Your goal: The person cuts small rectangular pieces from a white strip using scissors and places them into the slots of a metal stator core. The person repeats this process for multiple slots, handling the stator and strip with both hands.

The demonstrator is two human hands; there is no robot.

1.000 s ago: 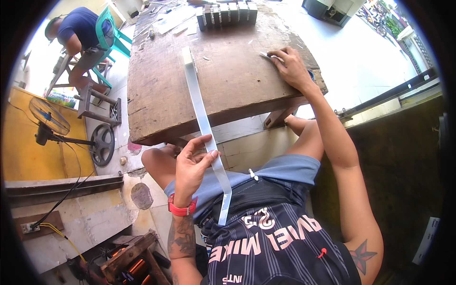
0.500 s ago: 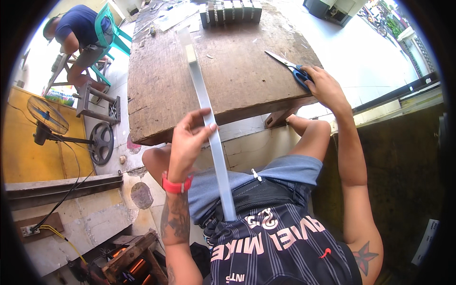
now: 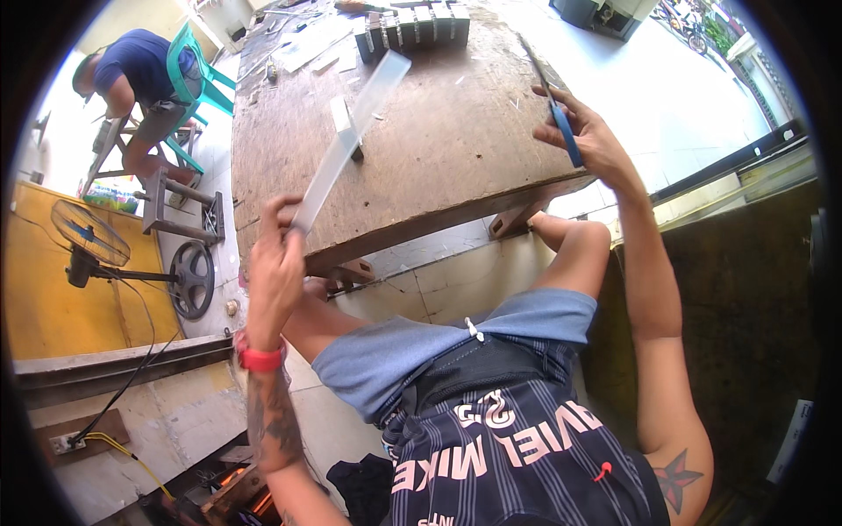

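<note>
Pinched between the thumb and fingers of my left hand, at nine o'clock, was the lower end of a translucent strip, its free end slanting up toward one o'clock over the table. At two o'clock my right hand was curled about the blue handle of the scissors, which pointed toward eleven (I saw them edge-on, so I could not tell whether the blades were parted).

Biggest of all, the worn wooden table filled twelve o'clock. At ten a person in a dark blue top sat bent forward on a teal chair, and at nine stood a fan. A row of dark blocks with glinting bands sat on the table's far part at twelve. Nearer, at eleven, a narrow pale block lay partly behind the strip; whether they touched, I could not tell. Smallest were pale scraps on the wood.
</note>
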